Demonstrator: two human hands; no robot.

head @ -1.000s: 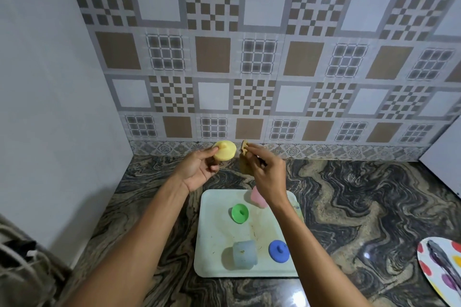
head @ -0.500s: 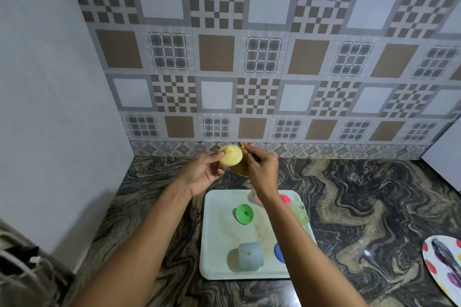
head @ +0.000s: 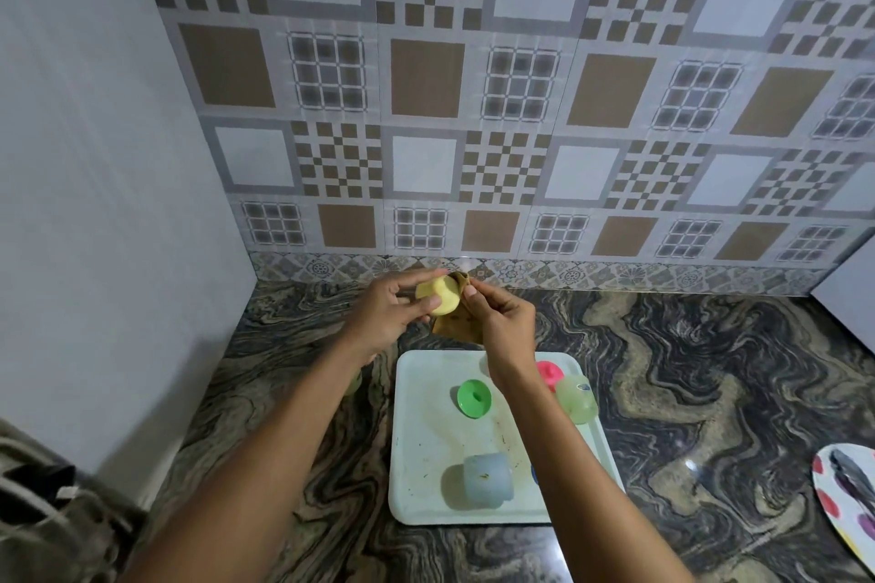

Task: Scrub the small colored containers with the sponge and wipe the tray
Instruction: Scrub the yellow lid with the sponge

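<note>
left hand (head: 383, 312): raised over the counter (head: 710, 369), beyond the far edge of the tray; thumb and fingers curled round the yellow container, gripping it by its sides
yellow container (head: 438, 297): held in the air, tipped on its side, one round face turned toward the camera; the sponge touches its right side
sponge (head: 454, 324): a thin brownish pad; its top is pressed to the container, the rest hangs between the two hands
right hand (head: 504, 322): fingers curled, thumb and fingertips pinching the sponge near its top
step in hand: most likely scrubbing the yellow container; to do it well, turn the container in the left hand so every side meets the pad; press with the fingertips behind the sponge, not its loose edge; work into the rim and the inside; grip firmly, since a wet container may slip
tray (head: 416, 431): white, flat on the counter below the hands; brown specks and smears on its floor, so wiping looks not yet done
on the tray: green piece (head: 474, 399) near the middle; pale blue container (head: 487, 480) on its side by the near edge; pink container (head: 549, 374) and pale green container (head: 576, 400) just beside each other at the right rim
far right: paint-spotted plate (head: 847, 488), well apart from the tray
</note>
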